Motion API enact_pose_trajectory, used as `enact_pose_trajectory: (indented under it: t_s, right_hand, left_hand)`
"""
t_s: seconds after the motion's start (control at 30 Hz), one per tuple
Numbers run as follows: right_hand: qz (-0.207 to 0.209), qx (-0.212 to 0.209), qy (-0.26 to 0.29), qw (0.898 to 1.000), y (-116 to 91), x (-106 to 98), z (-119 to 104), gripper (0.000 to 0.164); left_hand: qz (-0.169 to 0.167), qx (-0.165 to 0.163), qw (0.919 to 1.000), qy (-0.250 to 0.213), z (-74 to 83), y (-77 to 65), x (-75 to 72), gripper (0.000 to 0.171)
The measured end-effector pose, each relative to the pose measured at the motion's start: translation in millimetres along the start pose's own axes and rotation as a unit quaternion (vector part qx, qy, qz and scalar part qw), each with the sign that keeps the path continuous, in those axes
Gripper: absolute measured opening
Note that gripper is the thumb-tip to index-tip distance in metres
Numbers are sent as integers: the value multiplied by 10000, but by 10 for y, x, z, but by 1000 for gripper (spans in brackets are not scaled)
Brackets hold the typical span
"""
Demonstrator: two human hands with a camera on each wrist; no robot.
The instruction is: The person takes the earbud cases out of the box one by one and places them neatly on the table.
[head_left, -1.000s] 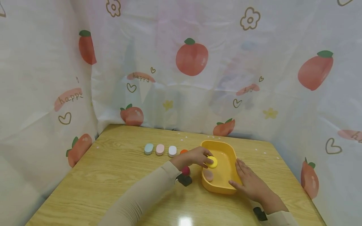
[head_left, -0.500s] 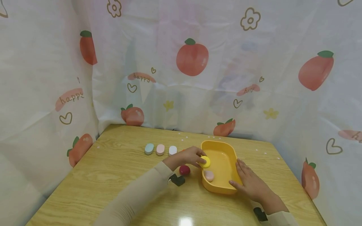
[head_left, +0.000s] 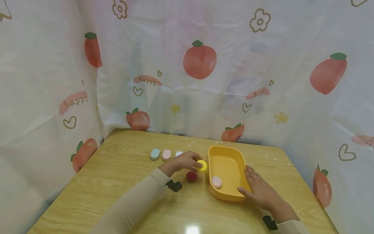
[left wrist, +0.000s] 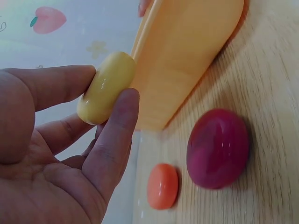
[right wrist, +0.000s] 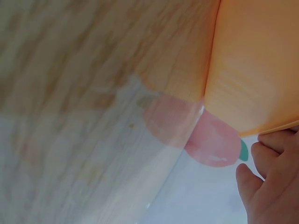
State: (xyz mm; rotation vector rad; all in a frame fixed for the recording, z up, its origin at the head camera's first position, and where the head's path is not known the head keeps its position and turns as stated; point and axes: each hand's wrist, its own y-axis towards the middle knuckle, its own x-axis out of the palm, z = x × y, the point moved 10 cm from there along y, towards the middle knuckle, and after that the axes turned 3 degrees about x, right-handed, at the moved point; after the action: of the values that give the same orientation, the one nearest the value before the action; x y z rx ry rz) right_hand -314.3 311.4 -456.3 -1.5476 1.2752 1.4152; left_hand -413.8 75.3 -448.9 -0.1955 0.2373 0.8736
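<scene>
My left hand point(head_left: 185, 161) pinches a smooth, glossy yellow oval piece point(left wrist: 106, 87) between thumb and fingers, just left of the yellow-orange bin point(head_left: 229, 197). The piece is up off the table in the left wrist view. Below that hand lies a dark red oval piece point(head_left: 191, 176), with an orange one point(left wrist: 162, 186) beside it; the hand hides the orange one in the head view. Inside the bin, a pale pink round piece point(head_left: 216, 182) sits at the near left corner. My right hand point(head_left: 261, 190) rests with straight fingers along the bin's right wall.
Behind my left hand stand a light blue piece point(head_left: 155, 154), a pink piece point(head_left: 167, 155) and a partly covered white piece point(head_left: 179, 153) in a row. A wooden table point(head_left: 117, 169) carries everything. White printed curtains point(head_left: 163, 107) enclose its back and sides.
My left hand has moved left with the yellow piece, from over the bin to outside its left wall. The dark red piece shows fully now. The right hand stays at the bin.
</scene>
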Motion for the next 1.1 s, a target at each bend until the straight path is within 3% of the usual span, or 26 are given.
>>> enact_pose_trajectory:
  t_s: [0.6, 0.8, 1.1]
  right_hand:
    - [44, 12, 117, 9999, -9, -32, -27, 87]
    - [74, 7, 127, 9999, -12, -46, -34, 87]
    - [95, 5, 125, 9999, -17, -37, -32, 87]
  left_hand:
    - [329, -169, 9992, 156, -312, -146, -318, 32]
    - [458, -316, 9984, -43, -462, -185, -404, 31]
    - [617, -284, 9976, -155, -609, -291, -538, 33]
